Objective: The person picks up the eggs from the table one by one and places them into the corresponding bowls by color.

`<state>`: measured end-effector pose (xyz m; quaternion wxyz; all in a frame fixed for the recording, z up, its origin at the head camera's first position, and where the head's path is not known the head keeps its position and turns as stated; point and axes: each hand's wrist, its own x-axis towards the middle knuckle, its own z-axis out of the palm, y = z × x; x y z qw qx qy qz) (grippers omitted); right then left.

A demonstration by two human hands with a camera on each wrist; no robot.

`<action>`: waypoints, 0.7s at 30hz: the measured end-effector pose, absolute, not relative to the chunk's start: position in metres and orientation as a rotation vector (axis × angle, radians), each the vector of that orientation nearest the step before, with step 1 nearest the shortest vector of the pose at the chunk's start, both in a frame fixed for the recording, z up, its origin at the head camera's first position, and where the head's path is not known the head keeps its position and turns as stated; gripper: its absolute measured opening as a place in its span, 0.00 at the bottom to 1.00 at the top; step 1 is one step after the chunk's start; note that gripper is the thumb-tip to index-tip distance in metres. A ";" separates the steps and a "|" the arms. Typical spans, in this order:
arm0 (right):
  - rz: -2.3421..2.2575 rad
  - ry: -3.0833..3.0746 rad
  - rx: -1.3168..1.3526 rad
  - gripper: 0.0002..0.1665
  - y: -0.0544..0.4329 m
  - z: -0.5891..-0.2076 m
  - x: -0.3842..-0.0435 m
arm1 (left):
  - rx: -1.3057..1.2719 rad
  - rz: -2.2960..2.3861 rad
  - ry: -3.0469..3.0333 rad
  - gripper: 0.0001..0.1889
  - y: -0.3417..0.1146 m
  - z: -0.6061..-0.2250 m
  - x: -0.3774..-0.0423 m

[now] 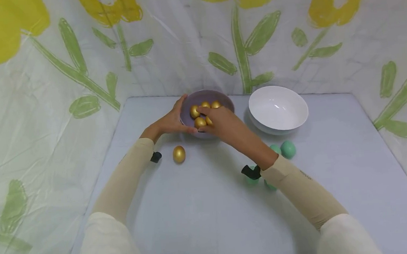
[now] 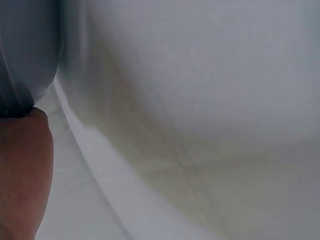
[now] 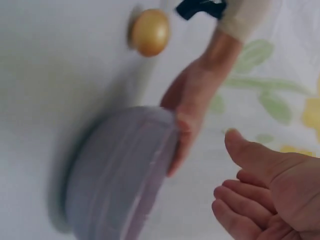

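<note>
At upper centre of the head view, the left hand grips the purple bowl; the right hand is over golden eggs inside; 1 egg lies left of centre. Left wrist view, far left: the left hand touches the bowl. Right wrist view, lower right: right fingers loosely curled, holding nothing.

soft, even light lies over the table, a touch grey to my eye. small bright glints sit inside the white bowl and on the golden eggs; faint, soft-edged shadows spread beside both arms. at the left wrist it's dimmer, the purple bowl nearly dark, a hazy yellowish-brown shade crossing the pale surface. the right wrist view blurs that bowl and the lone egg; the near right hand looks crisper.
</note>
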<state>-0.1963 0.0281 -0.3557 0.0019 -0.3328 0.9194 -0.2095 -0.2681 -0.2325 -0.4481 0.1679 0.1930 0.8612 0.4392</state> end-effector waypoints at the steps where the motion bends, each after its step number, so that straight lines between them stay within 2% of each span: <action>1: -0.702 2.878 -1.042 0.34 0.030 -0.351 -0.191 | 0.549 1.251 2.449 0.78 -0.233 -0.448 -0.268; 4: -0.850 2.832 -1.074 0.32 0.036 -0.341 -0.172 | 0.548 1.258 2.442 0.76 -0.232 -0.449 -0.269; 8: -0.996 2.738 -1.190 0.35 0.040 -0.344 -0.146 | 0.574 1.276 2.435 0.75 -0.232 -0.452 -0.271; 14: -0.962 2.606 -1.236 0.47 0.028 -0.375 -0.117 | 0.581 1.248 2.469 0.77 -0.230 -0.452 -0.272; 21: -0.980 2.534 -1.146 0.51 -0.001 -0.415 -0.115 | 0.533 1.230 2.470 0.77 -0.233 -0.450 -0.269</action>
